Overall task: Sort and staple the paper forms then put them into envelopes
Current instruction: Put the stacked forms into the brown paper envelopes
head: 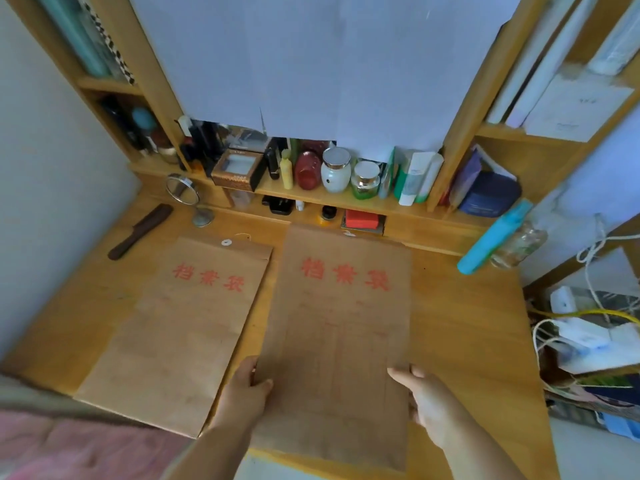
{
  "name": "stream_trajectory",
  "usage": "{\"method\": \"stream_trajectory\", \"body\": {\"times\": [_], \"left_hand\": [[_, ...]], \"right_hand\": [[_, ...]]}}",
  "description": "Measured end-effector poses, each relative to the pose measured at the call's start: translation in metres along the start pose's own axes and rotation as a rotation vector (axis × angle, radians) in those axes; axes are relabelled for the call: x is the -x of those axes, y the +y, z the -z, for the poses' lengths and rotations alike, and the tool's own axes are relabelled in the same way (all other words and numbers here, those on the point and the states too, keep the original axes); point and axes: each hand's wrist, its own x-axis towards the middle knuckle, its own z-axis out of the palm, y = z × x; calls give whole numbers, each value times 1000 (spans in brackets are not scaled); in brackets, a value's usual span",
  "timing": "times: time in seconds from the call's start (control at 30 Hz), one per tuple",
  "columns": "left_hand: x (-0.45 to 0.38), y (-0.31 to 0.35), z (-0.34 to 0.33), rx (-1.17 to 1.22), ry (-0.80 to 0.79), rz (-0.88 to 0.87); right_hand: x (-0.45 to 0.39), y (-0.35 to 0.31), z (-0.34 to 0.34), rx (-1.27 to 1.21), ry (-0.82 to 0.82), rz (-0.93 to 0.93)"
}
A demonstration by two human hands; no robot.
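Gripping the right envelope (337, 327) between them, left hand (246, 386) and right hand (424, 398) pinch its side edges.

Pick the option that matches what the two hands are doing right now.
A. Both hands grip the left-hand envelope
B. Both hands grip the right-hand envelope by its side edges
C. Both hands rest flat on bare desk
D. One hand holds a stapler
B: the left hand pinches the left edge and the right hand the right edge of the right-hand envelope; the left-hand envelope lies untouched on the desk.
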Motion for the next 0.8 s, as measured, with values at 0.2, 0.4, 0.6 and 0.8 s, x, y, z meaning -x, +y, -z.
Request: {"method": "stream_trajectory", "body": {"times": [0.2,0.4,0.6,0.8], "left_hand": [[41,-36,69,38,-22,-136],[112,-89,157,286,52,-130],[217,-182,270,442,148,-123],[336,-285,384,276,470,-158]], "right_hand": [[50,-59,-35,-223,-193,307],[132,-72,-135,17,-391,632],[219,-35,-268,95,-457,835],[323,42,-412,341,-584,1006]]}}
